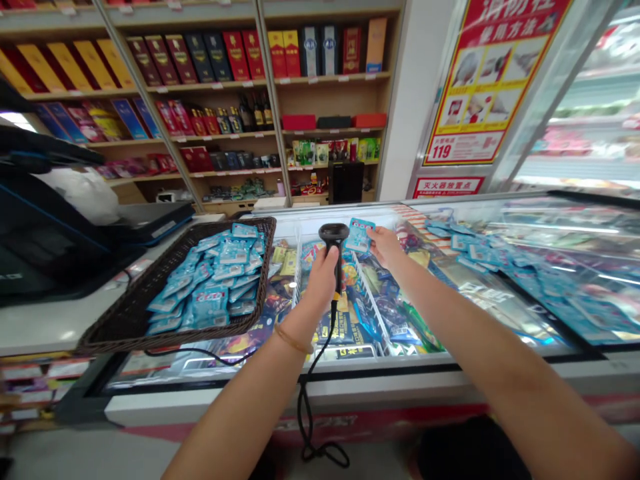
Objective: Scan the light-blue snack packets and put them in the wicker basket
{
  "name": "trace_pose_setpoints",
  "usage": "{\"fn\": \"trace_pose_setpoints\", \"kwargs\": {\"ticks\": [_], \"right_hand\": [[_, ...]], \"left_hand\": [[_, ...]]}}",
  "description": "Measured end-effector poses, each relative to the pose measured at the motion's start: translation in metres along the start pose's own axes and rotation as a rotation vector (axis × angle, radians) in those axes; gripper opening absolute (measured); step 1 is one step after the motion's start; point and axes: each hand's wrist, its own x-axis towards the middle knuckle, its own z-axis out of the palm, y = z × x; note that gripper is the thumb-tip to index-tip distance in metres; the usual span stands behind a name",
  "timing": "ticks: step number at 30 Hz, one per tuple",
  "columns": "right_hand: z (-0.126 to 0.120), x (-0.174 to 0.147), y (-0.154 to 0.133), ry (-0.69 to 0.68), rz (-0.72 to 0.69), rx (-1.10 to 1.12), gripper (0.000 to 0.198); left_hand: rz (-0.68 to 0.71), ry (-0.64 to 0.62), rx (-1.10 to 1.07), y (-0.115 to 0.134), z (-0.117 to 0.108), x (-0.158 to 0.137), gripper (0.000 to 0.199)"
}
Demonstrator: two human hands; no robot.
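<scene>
Freezer (430,381): basket (127,317), packets (215,270) inside, on left end; loose packets (543,283) lie toward right end; shelving (327,100) stands behind far edge.

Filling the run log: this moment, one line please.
left hand: holding black handheld scanner | right hand: holding small flat blue packet beside scanner | brown woven rectangular basket: blue packets heaped inside

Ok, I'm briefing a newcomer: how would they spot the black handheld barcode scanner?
Find the long white glass-topped freezer before the wooden shelves. Over it, the person's left hand grips the scanner upright. Unlike the flat blue packets on both sides, it trails a black cable.
</scene>
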Motion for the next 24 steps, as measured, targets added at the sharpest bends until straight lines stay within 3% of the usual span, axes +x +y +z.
{"fn": "trace_pose_setpoints", "kwargs": {"ticks": [3, 7, 12, 15, 19, 24], "right_hand": [[0.038, -0.003, -0.012, -0.053, 0.157, 0.035, 0.022], [0.102, -0.011, -0.025, -0.166, 0.246, 0.012, 0.022], [0.183, -0.028, -0.018, -0.327, 0.297, 0.004, 0.023], [0.219, -0.038, -0.008, -0.423, 0.330, -0.004, 0.019], [0.242, -0.046, 0.001, -0.506, 0.368, -0.015, 0.009], [0.237, -0.045, 0.003, -0.470, 0.384, -0.009, 0.009]], "left_hand": [[0.022, 0.097, -0.007, 0.036, -0.019, -0.008, 0.045], [0.074, 0.253, -0.059, 0.073, -0.049, -0.020, 0.042], [0.146, 0.359, -0.117, 0.091, -0.079, -0.031, 0.041], [0.140, 0.379, -0.137, 0.095, -0.090, -0.036, 0.041], [0.158, 0.436, -0.154, 0.101, -0.103, -0.038, 0.040], [0.150, 0.472, -0.175, 0.100, -0.110, -0.035, 0.039]]}}
